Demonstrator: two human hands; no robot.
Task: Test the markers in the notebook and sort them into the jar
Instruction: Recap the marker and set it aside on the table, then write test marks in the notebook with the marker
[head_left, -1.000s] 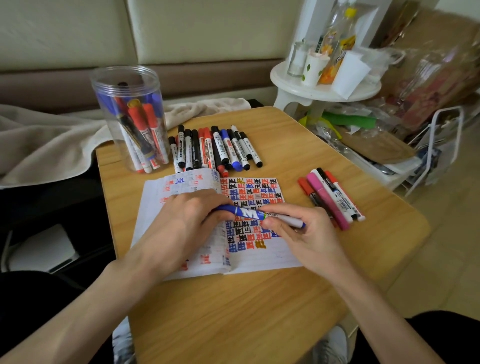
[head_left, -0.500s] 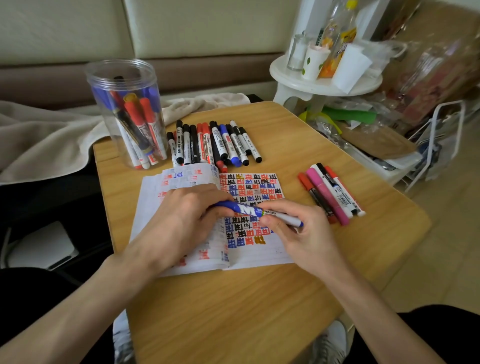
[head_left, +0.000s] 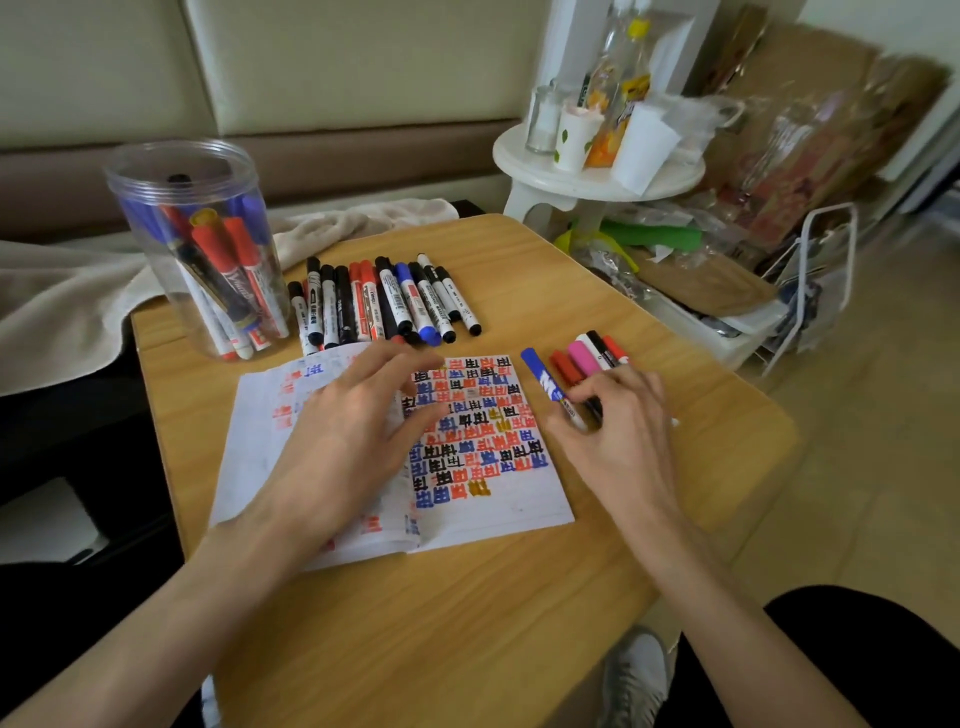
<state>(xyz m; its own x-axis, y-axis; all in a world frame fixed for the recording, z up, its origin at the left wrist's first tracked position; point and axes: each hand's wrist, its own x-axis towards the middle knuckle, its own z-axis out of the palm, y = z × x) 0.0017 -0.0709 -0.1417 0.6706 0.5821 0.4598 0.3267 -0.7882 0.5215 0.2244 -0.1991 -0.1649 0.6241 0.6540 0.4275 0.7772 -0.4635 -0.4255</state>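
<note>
My right hand (head_left: 618, 421) grips a capped blue marker (head_left: 543, 382) just right of the open notebook (head_left: 488, 499), beside a small group of red, pink and black markers (head_left: 584, 358). With its fingers spread and relaxed, my left hand (head_left: 353, 431) rests on the notebook's left page. The right page is filled with red, blue and black test marks. A clear plastic jar (head_left: 192, 249) at the table's back left holds several markers. A row of markers (head_left: 384, 301) lies behind the notebook.
The wooden table (head_left: 467, 623) ends close on the right and front. A beige blanket (head_left: 57, 306) lies to the left. A white stool (head_left: 597, 176) with cups and bottles, bags and a wire rack (head_left: 815, 270) stand to the right.
My left hand has let go of the blue marker and opened over the notebook. My right hand has carried the marker to the right, off the page, beside the small marker group.
</note>
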